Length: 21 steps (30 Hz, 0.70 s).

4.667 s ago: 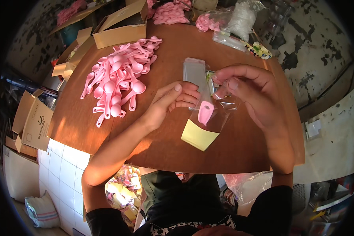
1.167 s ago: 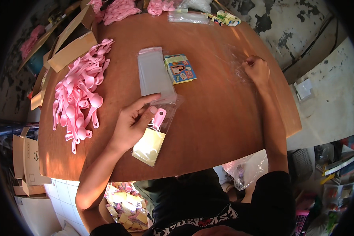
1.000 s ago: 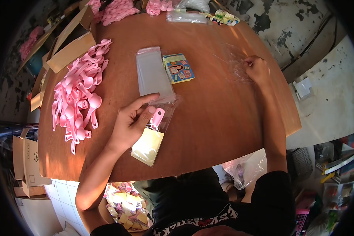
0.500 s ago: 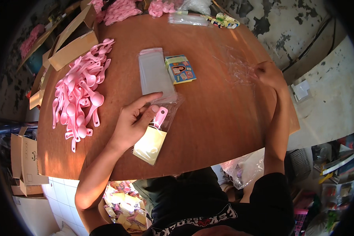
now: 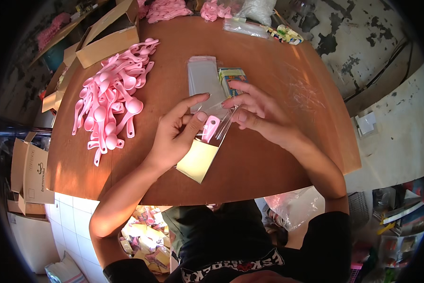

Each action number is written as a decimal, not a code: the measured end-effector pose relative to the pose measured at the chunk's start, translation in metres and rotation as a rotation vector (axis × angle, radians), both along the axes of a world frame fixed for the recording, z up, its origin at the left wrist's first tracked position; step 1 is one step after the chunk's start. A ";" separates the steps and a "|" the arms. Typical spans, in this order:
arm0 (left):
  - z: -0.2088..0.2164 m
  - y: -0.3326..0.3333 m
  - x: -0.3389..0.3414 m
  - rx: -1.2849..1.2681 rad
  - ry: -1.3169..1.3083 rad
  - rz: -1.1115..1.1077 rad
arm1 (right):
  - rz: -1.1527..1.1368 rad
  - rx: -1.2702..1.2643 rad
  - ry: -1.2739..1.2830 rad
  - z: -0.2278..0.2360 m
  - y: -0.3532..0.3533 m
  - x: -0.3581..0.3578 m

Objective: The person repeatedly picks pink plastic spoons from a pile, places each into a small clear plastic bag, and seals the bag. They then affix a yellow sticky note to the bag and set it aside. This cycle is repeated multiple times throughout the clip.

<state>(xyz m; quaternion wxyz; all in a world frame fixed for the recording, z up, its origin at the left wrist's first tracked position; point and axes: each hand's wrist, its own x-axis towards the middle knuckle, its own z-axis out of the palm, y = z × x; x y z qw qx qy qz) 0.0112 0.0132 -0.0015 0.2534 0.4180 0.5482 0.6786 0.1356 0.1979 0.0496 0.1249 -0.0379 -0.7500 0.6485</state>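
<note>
Works over a wooden table (image 5: pixel 273 160) with a heap of pink spoons (image 5: pixel 109 96) toward the left edge and a stack of clear bags (image 5: pixel 202 78) toward the back edge. Near the front edge's middle, grasps in left hand (image 5: pixel 174 134) and pinches at the top with right hand (image 5: pixel 268 120) a clear bag (image 5: pixel 216 142) containing a yellow card (image 5: pixel 196 160) and pink spoon (image 5: pixel 210 128).

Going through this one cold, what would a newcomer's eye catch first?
Most likely the big heap of pink spoons on the left of the brown table. Next, at the centre, the bright yellow card in a clear bag, a pink handle above it, between the left hand and right hand. Behind the hands lies a stack of clear bags.
</note>
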 end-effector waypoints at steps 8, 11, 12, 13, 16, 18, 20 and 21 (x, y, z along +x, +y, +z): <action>0.002 -0.012 -0.006 0.245 0.077 0.014 | -0.128 0.239 0.315 0.024 -0.033 -0.032; 0.008 -0.010 -0.010 0.379 0.193 0.209 | -0.270 0.581 0.579 0.073 -0.029 -0.024; 0.007 -0.010 -0.012 0.381 0.188 0.218 | -0.261 0.582 0.576 0.076 -0.021 -0.026; 0.006 -0.009 -0.015 0.346 0.224 0.283 | -0.332 0.638 0.762 0.080 -0.012 -0.032; 0.003 -0.005 -0.019 0.289 0.280 0.372 | -0.338 0.717 0.744 0.078 -0.006 -0.045; 0.001 -0.003 -0.019 0.269 0.309 0.396 | -0.271 0.742 0.546 0.068 -0.004 -0.049; -0.002 0.000 -0.016 0.126 0.423 0.299 | -0.325 0.680 0.577 0.055 -0.002 -0.045; -0.002 0.002 -0.014 0.079 0.416 0.289 | -0.318 0.680 0.582 0.054 -0.002 -0.042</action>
